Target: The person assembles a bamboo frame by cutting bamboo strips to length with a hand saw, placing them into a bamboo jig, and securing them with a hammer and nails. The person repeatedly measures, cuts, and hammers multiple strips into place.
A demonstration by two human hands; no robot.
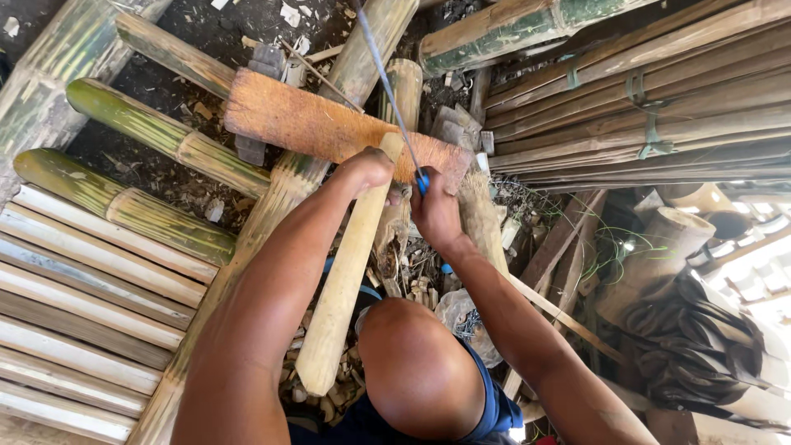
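My left hand (368, 170) grips the upper end of a pale peeled bamboo piece (342, 280), which slants down toward my knee (416, 371). That top end rests against a reddish wooden block (305, 124). My right hand (434, 210) holds the blue handle of a thin saw blade (386, 78). The blade runs up and away across the bamboo's tip and the block.
Green and yellow bamboo poles (152, 132) lie at the left over dark ground. Flat split bamboo slats (82, 321) are stacked at lower left. Bundled strips tied with green bands (651, 99) fill the upper right. Small offcuts (412, 288) litter the ground under the block.
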